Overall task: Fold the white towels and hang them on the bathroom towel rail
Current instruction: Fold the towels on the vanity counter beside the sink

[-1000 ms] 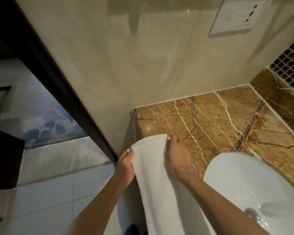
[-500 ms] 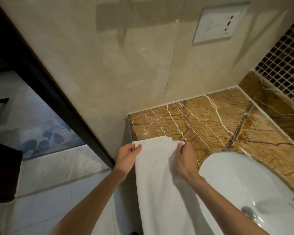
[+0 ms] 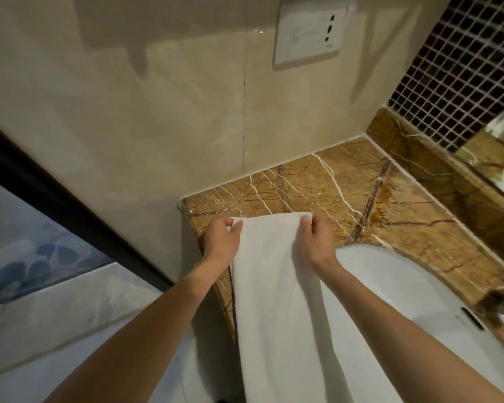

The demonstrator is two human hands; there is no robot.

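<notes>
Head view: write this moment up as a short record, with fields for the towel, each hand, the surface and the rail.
towel: white towel, a long narrow strip, top end over the counter's left corner, the rest running down toward the camera
left hand: left hand pinches the top left corner
right hand: right hand pinches the top right corner
surface: brown marble counter, with a white basin to the right
rail: towel rail not in view

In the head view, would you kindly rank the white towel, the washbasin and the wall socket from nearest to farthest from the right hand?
1. white towel, pinched by the right hand.
2. washbasin, just right of it.
3. wall socket, high on the wall.
</notes>
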